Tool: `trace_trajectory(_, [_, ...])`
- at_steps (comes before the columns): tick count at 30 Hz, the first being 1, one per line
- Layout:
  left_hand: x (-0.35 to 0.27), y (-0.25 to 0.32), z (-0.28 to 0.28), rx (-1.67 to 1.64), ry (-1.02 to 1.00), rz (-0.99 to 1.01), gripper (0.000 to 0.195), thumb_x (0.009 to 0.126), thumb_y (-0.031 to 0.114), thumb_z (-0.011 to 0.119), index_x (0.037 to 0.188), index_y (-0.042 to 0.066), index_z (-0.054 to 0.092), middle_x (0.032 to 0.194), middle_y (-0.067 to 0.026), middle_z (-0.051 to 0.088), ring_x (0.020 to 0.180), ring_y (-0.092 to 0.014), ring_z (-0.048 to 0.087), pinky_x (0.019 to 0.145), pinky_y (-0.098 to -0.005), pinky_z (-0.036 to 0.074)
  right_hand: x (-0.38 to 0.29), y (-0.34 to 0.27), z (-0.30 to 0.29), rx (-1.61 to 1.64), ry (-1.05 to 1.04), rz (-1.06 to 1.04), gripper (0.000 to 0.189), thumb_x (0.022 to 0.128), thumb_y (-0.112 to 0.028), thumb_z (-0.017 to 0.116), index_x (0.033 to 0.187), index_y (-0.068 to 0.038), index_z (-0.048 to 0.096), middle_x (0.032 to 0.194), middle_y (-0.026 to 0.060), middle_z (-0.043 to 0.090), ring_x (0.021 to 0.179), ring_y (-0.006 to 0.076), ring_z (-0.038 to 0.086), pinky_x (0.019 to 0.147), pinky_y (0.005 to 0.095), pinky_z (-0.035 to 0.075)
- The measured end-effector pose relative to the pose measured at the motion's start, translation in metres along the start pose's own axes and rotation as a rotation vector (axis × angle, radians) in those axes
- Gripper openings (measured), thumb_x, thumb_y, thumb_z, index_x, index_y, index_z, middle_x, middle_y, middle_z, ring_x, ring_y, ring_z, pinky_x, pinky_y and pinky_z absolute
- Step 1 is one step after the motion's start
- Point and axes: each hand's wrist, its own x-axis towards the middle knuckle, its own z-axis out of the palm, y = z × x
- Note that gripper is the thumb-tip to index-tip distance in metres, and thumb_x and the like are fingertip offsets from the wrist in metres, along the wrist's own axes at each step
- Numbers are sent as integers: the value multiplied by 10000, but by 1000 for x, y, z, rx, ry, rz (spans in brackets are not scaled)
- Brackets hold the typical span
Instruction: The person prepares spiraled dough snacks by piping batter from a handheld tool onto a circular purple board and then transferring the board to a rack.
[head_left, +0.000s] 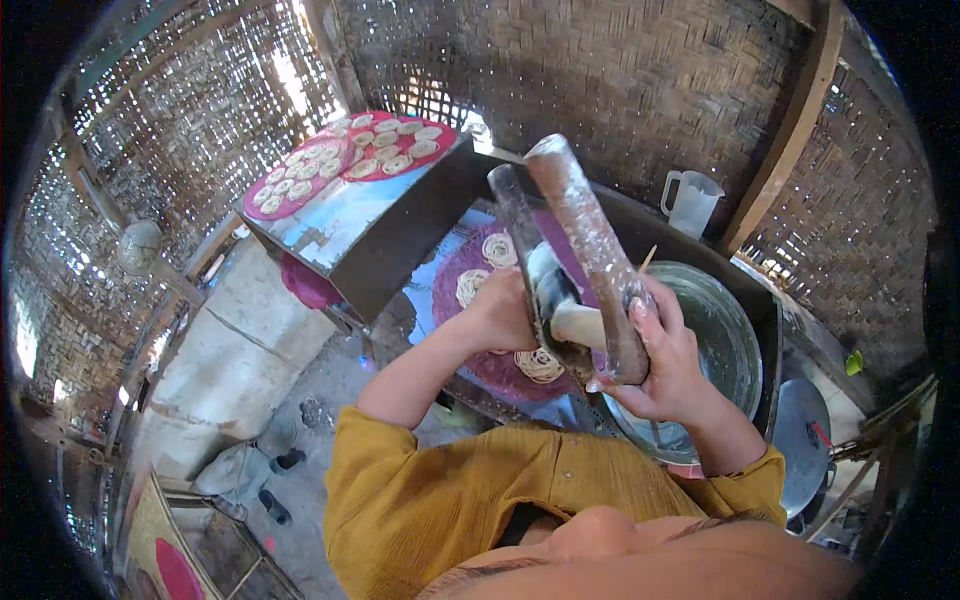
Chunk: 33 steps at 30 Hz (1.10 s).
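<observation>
A hand-operated dough press of two long bars is tilted in front of my chest. My right hand (671, 360) grips the lower end of its thick, flour-marked wooden bar (574, 210). My left hand (506, 311) is closed around the thinner dark bar (510, 199), its fingers partly hidden behind it. A pale cylindrical plunger (581, 326) runs between the two bars. Below the press lies a round purple mat (448, 259). Coiled strands of dough rest on it, among them one coil (499, 250) by the far edge and another (538, 365) under the press.
At the left, a box-like stand (405, 232) bears pink mats (259, 202) with several dough coils. A large basin (754, 352) with a stick (649, 259) sits right. Behind it stands a plastic jug (694, 202). A metal lid (802, 442) is far right; woven walls (600, 67) enclose the space.
</observation>
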Motion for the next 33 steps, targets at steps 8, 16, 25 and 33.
trace_trajectory(8, [23, -9, 33, -313, 154, 31, 344, 600, 327, 682, 862, 124, 593, 847, -100, 608, 813, -268, 583, 706, -341, 465, -8, 19, 2, 182, 20, 343, 910, 565, -289, 762, 1296, -65, 267, 1284, 231, 284, 1115, 356, 411, 871, 405, 389])
trace_trajectory(16, [66, -22, -9, -1416, -399, 295, 943, 528, 164, 703, 1327, 27, 222, 1302, -141, 354, 1187, -225, 364, 979, -360, 283, -64, 63, 0, 1637, -461, 925, 1132, 435, -418, 818, 1300, -10, 212, 1196, 192, 409, 1053, 266, 474, 894, 350, 377])
trace_trajectory(25, [103, 18, -40, -1987, -185, 824, 1040, 531, 18, 658, 1367, 246, 83, 1339, -186, 258, 1221, -353, 299, 992, -482, 246, -58, 48, -27, 1780, -533, 1120, 998, 536, -527, 693, 1289, -21, 278, 1135, 204, 455, 972, 291, 510, 829, 396, 410])
trace_trajectory(33, [131, -87, 40, -2181, 119, 249, 516, 732, 254, 621, 1196, 158, 415, 1115, -126, 506, 1074, -293, 465, 940, -493, 329, -65, 85, -21, 1449, -353, 1288, 929, 604, -544, 606, 1300, -21, 286, 1154, 196, 453, 983, 292, 497, 841, 395, 389])
